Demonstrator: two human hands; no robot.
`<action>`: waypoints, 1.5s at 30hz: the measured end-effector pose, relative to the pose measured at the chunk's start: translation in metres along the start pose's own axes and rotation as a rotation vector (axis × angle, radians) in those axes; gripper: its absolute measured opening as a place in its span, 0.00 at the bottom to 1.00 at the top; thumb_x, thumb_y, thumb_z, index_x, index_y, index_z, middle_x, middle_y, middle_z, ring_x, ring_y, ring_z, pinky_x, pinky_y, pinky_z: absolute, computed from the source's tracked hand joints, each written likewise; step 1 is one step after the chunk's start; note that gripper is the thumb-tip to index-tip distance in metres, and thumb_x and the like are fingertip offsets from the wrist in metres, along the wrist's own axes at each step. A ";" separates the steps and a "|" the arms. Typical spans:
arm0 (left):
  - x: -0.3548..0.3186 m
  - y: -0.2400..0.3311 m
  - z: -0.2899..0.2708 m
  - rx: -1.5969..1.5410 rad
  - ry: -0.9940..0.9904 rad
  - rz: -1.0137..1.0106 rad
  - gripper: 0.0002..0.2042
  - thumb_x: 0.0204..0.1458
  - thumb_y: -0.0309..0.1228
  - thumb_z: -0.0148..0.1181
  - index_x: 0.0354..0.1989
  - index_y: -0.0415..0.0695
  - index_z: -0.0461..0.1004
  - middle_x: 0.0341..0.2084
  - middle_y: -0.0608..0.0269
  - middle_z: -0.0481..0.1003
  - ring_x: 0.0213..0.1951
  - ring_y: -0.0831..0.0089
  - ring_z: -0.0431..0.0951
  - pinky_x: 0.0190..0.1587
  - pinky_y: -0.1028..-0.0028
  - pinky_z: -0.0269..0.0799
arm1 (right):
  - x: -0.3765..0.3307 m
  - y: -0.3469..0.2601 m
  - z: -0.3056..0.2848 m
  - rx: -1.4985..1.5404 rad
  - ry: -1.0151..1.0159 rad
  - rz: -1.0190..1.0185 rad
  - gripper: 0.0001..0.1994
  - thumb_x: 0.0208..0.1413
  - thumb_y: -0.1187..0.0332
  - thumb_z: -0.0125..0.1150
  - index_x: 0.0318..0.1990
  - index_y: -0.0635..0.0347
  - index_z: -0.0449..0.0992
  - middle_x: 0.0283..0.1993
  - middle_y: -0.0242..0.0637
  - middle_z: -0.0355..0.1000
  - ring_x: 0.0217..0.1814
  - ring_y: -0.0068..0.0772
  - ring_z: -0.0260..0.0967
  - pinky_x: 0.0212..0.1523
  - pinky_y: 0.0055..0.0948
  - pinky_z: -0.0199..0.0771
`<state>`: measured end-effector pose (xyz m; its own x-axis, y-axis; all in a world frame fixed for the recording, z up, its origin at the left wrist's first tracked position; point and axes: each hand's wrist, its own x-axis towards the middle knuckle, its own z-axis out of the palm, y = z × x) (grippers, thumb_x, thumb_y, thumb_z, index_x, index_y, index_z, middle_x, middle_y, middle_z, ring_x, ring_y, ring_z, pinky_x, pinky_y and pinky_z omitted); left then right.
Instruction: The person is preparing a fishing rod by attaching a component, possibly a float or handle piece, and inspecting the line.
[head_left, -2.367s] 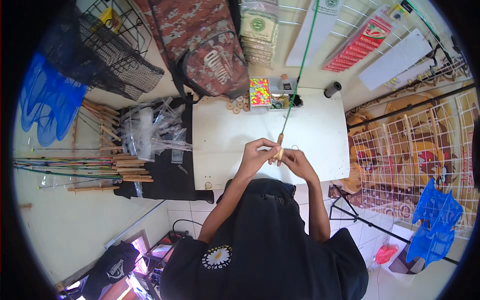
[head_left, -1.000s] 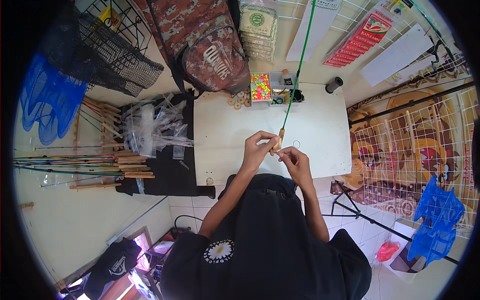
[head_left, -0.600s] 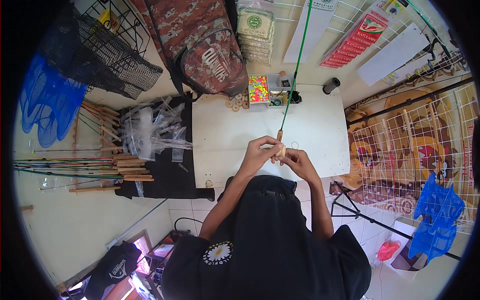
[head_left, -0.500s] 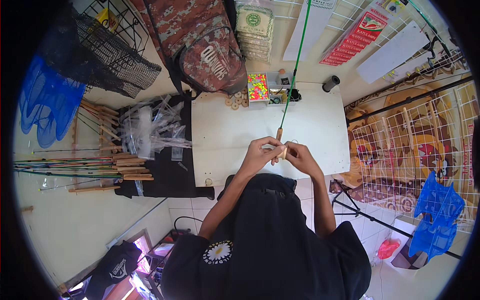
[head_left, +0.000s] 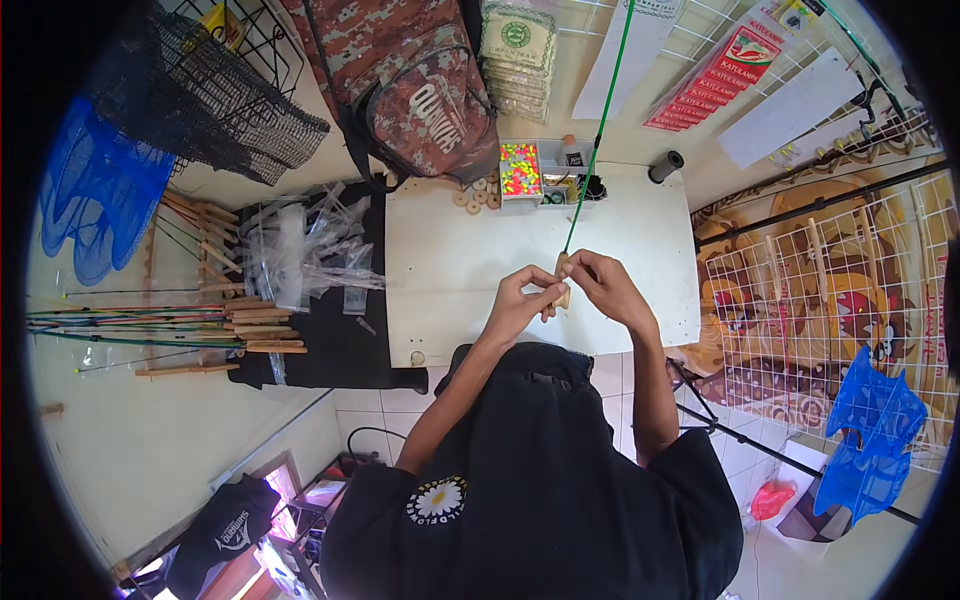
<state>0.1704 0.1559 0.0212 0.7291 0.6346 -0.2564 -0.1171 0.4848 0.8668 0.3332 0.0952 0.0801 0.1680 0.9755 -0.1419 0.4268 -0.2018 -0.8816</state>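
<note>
A thin green fishing rod with a short wooden handle points away from me over the white table. My left hand is closed round the lower part of the handle, thumb and fingers pinching it. Higher up, where the green blank enters the wood, the fingertips of my right hand pinch the handle's upper end. Whether a fine line lies between those fingertips is too small to tell.
On the white table stand a tray of bright floats, wooden rings and a dark spool. Wooden-handled rods and clear plastic sleeves lie at left. A camouflage bag hangs behind; a wire grid is at right.
My right hand has moved up from the lower end of the handle to its upper end near the green blank. The left hand stays on the handle, with more of the wood showing.
</note>
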 end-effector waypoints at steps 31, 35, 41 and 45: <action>0.008 -0.005 -0.011 -0.290 0.071 -0.092 0.06 0.54 0.27 0.62 0.33 0.39 0.72 0.26 0.66 0.72 0.24 0.80 0.70 0.27 0.79 0.67 | -0.043 -0.027 0.048 0.067 0.156 0.089 0.06 0.61 0.71 0.53 0.36 0.63 0.75 0.16 0.27 0.53 0.19 0.15 0.44 0.20 0.24 0.44; 0.006 -0.004 -0.011 -0.294 0.081 -0.046 0.06 0.54 0.27 0.62 0.33 0.38 0.73 0.25 0.65 0.72 0.22 0.80 0.70 0.25 0.79 0.67 | -0.052 -0.012 0.058 0.090 0.064 0.130 0.07 0.61 0.70 0.52 0.37 0.62 0.75 0.17 0.25 0.55 0.19 0.15 0.45 0.20 0.23 0.46; -0.001 0.006 -0.006 -0.207 -0.027 -0.044 0.06 0.55 0.27 0.61 0.33 0.38 0.72 0.26 0.64 0.72 0.22 0.79 0.71 0.25 0.78 0.68 | -0.042 0.029 0.050 0.468 -0.141 0.168 0.10 0.61 0.66 0.51 0.38 0.60 0.78 0.20 0.22 0.65 0.19 0.16 0.51 0.21 0.22 0.53; -0.005 0.009 -0.001 -0.130 -0.095 -0.012 0.07 0.56 0.28 0.60 0.35 0.36 0.73 0.25 0.63 0.72 0.22 0.79 0.72 0.23 0.80 0.67 | -0.029 0.038 0.024 0.440 -0.328 0.271 0.14 0.60 0.63 0.47 0.41 0.57 0.79 0.27 0.24 0.72 0.20 0.13 0.51 0.21 0.18 0.53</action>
<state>0.1655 0.1578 0.0301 0.7905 0.5718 -0.2196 -0.1897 0.5695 0.7998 0.3229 0.0612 0.0402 -0.0932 0.8847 -0.4567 -0.0116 -0.4596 -0.8880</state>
